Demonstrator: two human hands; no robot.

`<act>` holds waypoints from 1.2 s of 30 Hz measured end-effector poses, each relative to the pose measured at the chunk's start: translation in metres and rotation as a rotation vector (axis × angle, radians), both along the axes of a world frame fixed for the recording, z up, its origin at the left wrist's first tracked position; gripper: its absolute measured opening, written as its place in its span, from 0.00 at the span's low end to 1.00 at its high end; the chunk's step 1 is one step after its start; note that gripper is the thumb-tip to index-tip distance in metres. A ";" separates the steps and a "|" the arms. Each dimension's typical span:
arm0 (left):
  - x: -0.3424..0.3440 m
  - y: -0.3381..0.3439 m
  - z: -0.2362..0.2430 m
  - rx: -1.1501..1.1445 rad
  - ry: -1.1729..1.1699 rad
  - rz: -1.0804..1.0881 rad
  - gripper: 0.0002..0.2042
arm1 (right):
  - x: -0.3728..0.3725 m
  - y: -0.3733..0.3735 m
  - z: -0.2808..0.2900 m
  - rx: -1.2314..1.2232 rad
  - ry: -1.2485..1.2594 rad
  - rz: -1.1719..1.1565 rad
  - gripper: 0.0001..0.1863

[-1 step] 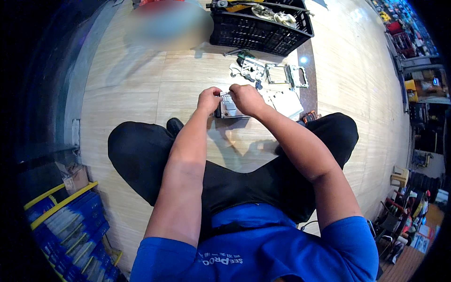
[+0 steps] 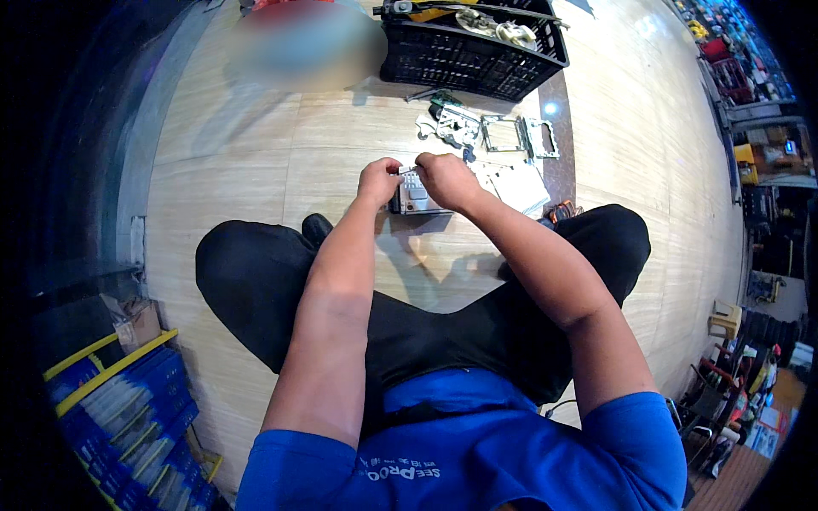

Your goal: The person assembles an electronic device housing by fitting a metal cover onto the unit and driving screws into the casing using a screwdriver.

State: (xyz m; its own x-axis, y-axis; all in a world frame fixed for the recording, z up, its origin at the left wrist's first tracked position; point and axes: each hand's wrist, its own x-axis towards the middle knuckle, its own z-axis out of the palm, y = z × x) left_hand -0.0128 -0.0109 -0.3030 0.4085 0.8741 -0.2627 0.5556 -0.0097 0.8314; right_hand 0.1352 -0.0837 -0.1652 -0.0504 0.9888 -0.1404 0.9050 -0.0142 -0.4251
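Unit (image 2: pixel 415 194), small, grey and boxy, sitting on the floor (image 2: pixel 256 170) just ahead of the crossed legs, at 12 o'clock from the knees. Being worked on from both sides: left hand (image 2: pixel 379 180) pressing against its 9 o'clock edge, right hand (image 2: pixel 445 177) covering its 3 o'clock edge and top corner.

Judging the step: looking like disassembly in progress, with both hands picking at the top face, probably loosening or lifting a small part near the 12 o'clock rim. Next move likely calling for a firm hold on the body from the left while pulling or prying gently from the right, keeping the loosened piece from dropping among the other bits.

Fingers of the left hand curling in, nearly closed, tips touching the unit's upper edge; whether gripping or only bracing, hard to tell. Fingers of the right hand bending down over the top, thumb and forefinger drawn close together as if pinching something tiny; the pinched thing itself too small to make out.

Lying beyond, at 1 o'clock: metal frames (image 2: pixel 520 134) and loose parts (image 2: pixel 443 123) spread on the floor, with a pale flat panel (image 2: pixel 520 186) just beside the right wrist. Standing farther off at 12 o'clock: black crate (image 2: pixel 469 55) holding cables and parts.
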 end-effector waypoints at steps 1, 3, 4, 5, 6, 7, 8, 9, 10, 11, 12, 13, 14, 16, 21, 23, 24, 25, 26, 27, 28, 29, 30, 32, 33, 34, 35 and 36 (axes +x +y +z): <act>0.000 0.000 0.000 0.014 -0.007 0.004 0.14 | 0.000 -0.001 0.000 0.018 0.008 0.009 0.11; 0.000 0.000 -0.001 0.009 0.002 0.003 0.14 | 0.000 -0.001 -0.001 -0.011 -0.032 0.010 0.10; 0.001 -0.001 -0.001 0.013 0.001 0.001 0.14 | -0.002 -0.004 -0.002 0.005 -0.073 0.052 0.09; 0.002 -0.002 -0.002 -0.024 -0.021 0.024 0.14 | -0.005 -0.005 -0.003 -0.005 -0.125 0.086 0.09; 0.002 -0.003 -0.003 -0.034 -0.044 0.067 0.14 | -0.005 -0.002 -0.004 0.030 -0.092 0.045 0.11; 0.004 -0.011 -0.007 0.054 0.043 0.005 0.13 | -0.007 -0.002 -0.004 0.087 -0.072 0.063 0.11; 0.006 -0.015 -0.009 0.121 0.158 -0.077 0.12 | -0.010 -0.006 -0.004 0.090 -0.130 0.081 0.10; 0.003 -0.002 -0.011 0.105 0.062 0.010 0.11 | -0.014 -0.006 -0.005 0.104 -0.185 0.101 0.10; 0.006 -0.007 -0.015 0.091 0.057 0.062 0.13 | -0.016 -0.005 -0.004 0.079 -0.230 0.107 0.11; 0.007 -0.005 -0.019 0.104 -0.003 0.049 0.14 | -0.018 -0.006 -0.003 0.058 -0.266 0.120 0.11; 0.007 -0.006 -0.022 0.073 -0.068 0.053 0.15 | -0.020 -0.002 -0.002 0.016 -0.312 0.122 0.12; 0.009 -0.005 -0.025 0.077 -0.124 0.090 0.14 | -0.023 -0.002 -0.002 0.039 -0.366 0.140 0.11; 0.008 -0.003 -0.029 0.079 -0.140 0.103 0.14 | -0.022 -0.002 -0.001 0.095 -0.279 0.172 0.11; 0.003 0.003 -0.032 0.146 -0.111 -0.011 0.06 | -0.025 0.000 -0.002 0.181 -0.305 0.258 0.12; 0.001 0.003 -0.024 0.290 -0.035 -0.049 0.05 | -0.033 0.005 -0.007 0.203 -0.297 0.313 0.11; 0.002 0.000 -0.018 0.214 -0.098 -0.015 0.05 | -0.033 0.006 -0.004 0.092 -0.270 0.187 0.09; 0.002 -0.001 -0.017 0.253 -0.022 -0.009 0.05 | -0.033 0.007 -0.002 0.038 -0.274 0.179 0.09; 0.002 -0.001 -0.016 0.256 -0.022 0.001 0.05 | -0.033 0.009 -0.001 0.024 -0.271 0.180 0.09; 0.003 -0.001 -0.015 0.198 -0.059 0.025 0.05 | -0.033 0.010 0.000 0.005 -0.296 0.177 0.09; 0.004 -0.001 -0.015 0.136 -0.068 0.032 0.05 | -0.032 0.011 0.001 -0.010 -0.322 0.159 0.09; 0.004 0.000 -0.015 0.050 -0.178 0.050 0.05 | -0.032 0.011 0.002 0.017 -0.326 0.171 0.09; 0.004 0.000 -0.015 0.063 -0.226 0.069 0.05 | -0.032 0.011 0.001 0.038 -0.310 0.187 0.09; 0.004 0.001 -0.014 0.191 -0.136 0.029 0.05 | -0.033 0.010 0.000 0.078 -0.315 0.216 0.09; 0.004 0.001 -0.014 0.318 -0.048 -0.016 0.04 | -0.034 0.010 -0.003 0.099 -0.314 0.244 0.09; 0.004 0.000 -0.013 0.258 -0.074 -0.032 0.05 | -0.034 0.009 -0.005 0.102 -0.308 0.247 0.09; 0.004 -0.001 -0.013 0.206 -0.059 -0.047 0.06 | -0.034 0.008 -0.006 0.126 -0.282 0.232 0.09; 0.005 -0.002 -0.013 0.198 -0.098 -0.045 0.06 | -0.034 0.008 -0.007 0.150 -0.267 0.210 0.09; 0.007 -0.003 -0.013 0.215 -0.091 0.006 0.06 | -0.033 0.007 -0.008 0.152 -0.251 0.224 0.09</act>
